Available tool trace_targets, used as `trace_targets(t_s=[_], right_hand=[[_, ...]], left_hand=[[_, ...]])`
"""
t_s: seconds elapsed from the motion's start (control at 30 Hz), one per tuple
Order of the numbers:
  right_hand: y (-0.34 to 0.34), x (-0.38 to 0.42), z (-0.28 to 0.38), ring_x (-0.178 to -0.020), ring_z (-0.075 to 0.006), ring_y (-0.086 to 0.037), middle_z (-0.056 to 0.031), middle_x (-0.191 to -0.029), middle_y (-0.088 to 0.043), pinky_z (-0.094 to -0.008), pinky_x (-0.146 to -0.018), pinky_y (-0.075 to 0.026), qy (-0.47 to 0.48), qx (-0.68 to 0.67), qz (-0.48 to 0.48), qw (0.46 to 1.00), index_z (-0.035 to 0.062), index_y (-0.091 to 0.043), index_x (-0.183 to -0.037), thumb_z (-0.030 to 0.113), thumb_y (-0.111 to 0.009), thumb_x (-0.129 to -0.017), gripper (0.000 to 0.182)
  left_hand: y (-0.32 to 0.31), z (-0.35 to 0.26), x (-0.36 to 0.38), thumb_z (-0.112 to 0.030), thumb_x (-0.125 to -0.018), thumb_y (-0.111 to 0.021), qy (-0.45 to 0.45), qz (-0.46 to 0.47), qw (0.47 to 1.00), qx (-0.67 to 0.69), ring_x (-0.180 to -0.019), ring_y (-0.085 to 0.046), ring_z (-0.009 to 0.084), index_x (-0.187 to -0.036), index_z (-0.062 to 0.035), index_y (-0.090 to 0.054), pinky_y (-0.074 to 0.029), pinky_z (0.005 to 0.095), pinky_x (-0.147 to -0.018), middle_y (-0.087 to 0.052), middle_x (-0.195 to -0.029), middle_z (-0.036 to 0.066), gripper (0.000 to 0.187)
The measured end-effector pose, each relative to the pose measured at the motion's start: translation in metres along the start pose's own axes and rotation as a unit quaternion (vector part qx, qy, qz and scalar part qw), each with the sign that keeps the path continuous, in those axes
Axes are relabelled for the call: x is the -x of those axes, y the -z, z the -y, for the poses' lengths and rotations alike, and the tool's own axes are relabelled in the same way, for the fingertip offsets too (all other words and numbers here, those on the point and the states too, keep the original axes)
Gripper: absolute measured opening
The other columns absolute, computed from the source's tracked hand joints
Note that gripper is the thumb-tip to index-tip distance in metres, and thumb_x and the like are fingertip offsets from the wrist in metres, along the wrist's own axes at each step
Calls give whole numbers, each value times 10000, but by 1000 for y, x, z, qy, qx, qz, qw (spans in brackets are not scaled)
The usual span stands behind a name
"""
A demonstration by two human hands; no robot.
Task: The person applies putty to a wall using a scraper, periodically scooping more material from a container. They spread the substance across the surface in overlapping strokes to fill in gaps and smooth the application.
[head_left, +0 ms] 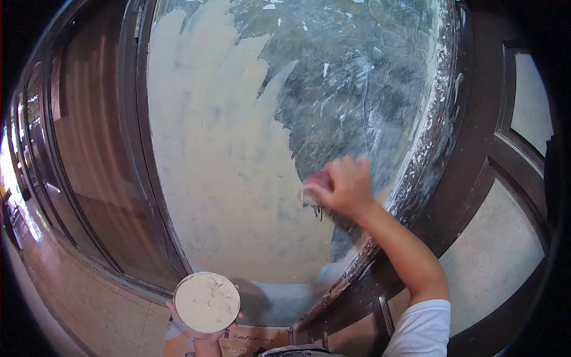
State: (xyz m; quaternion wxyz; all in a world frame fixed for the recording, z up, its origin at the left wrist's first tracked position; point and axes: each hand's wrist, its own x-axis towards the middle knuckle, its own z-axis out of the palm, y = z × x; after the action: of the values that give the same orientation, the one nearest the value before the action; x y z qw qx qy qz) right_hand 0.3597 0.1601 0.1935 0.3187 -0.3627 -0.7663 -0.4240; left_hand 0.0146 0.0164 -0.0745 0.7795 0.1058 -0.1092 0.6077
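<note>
My left hand [199, 335] grips a round tub [176, 299] from below, its fingers showing at both sides. Cream-coloured putty [207, 300] fills the tub nearly to the rim, its surface uneven. Up at the wall panel [357, 89], my right hand [342, 187] is closed around a putty knife [321, 179] with a reddish handle. Motion blurs the knife, and its blade is hard to make out. It is at the edge between the smooth cream coat [220, 160] on the left and the rough grey surface on the right.
A dark wooden frame [140, 119] borders the panel on the left, beside a brown curtained window [95, 131]. Right of the panel, a flaking edge [431, 119] meets a dark panelled door [488, 172]. Printed cardboard [256, 340] lies on the tiled floor [113, 303] below.
</note>
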Motion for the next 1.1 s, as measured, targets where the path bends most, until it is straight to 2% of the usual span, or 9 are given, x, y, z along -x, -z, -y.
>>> trace_targets(t_s=[0.1,0.27,0.47,0.57,0.63,0.77,0.97,1.03,1.1], right_hand=[[7,-29,-27,-786,-254,-592,-36,-791,-635,-436,-770,-367,-166,-43,-223,960,129,-648,-831,473,-852,-779,403],[-13,25,3,-720,-227,-561,14,-739,-604,-408,-752,-353,134,-70,40,988,190,-680,-761,449,-873,-753,324],[-1,-20,-30,-741,-235,-556,-8,-729,-582,-413,-723,-350,-97,3,-241,966,156,-650,-736,576,-806,-758,449],[-5,17,-8,-742,-235,-548,-7,-733,-576,-409,-727,-347,90,-40,4,995,146,-648,-769,525,-840,-749,425],[-12,20,2,-739,-235,-540,-3,-727,-565,-414,-727,-343,142,-62,18,988,151,-642,-776,489,-854,-750,399],[-6,-8,-18,-741,-237,-538,-5,-748,-572,-429,-725,-336,-76,-13,-168,983,160,-628,-768,505,-850,-750,410],[-22,28,-1,-749,-237,-547,-19,-758,-575,-423,-732,-344,144,-21,25,989,152,-628,-774,525,-820,-773,420],[-9,-1,-9,-757,-235,-559,-24,-754,-578,-418,-739,-359,90,17,-13,996,144,-633,-771,527,-811,-786,422],[-5,-23,-22,-756,-233,-567,-22,-752,-589,-418,-737,-369,-175,-22,-237,955,142,-633,-761,535,-809,-782,431]], left_hand=[[2,2,5,-989,-725,-472,32,32,999,3,-1034,-559,673,-1634,-168,-192,-583,716,-635,-257,-1552,405,1256],[0,7,3,-949,-730,-533,29,40,996,70,-1102,-503,725,-1615,-184,-240,-568,753,-690,-284,-1550,372,1206],[-14,10,0,-979,-749,-442,8,23,999,34,-1000,-570,697,-1609,-129,-234,-591,735,-608,-350,-1463,439,1227],[0,5,4,-991,-713,-465,18,20,999,32,-1023,-566,696,-1606,-144,-242,-584,694,-586,-321,-1514,395,1251],[16,0,10,-1002,-714,-432,34,20,999,32,-993,-586,681,-1597,-144,-264,-587,712,-606,-355,-1494,394,1243],[-5,11,3,-985,-747,-440,16,7,999,35,-1014,-577,685,-1615,-141,-230,-556,782,-634,-337,-1502,414,1228],[1,11,4,-996,-746,-407,-38,-50,998,11,-939,-596,683,-1597,-142,-269,-560,764,-587,-362,-1478,414,1214],[1,9,5,-996,-739,-422,-40,-76,996,-25,-942,-601,677,-1605,-138,-245,-580,737,-590,-344,-1479,427,1232],[-11,12,3,-1004,-724,-428,-1,13,1000,12,-951,-605,670,-1610,-111,-212,-599,709,-606,-341,-1476,433,1277]])
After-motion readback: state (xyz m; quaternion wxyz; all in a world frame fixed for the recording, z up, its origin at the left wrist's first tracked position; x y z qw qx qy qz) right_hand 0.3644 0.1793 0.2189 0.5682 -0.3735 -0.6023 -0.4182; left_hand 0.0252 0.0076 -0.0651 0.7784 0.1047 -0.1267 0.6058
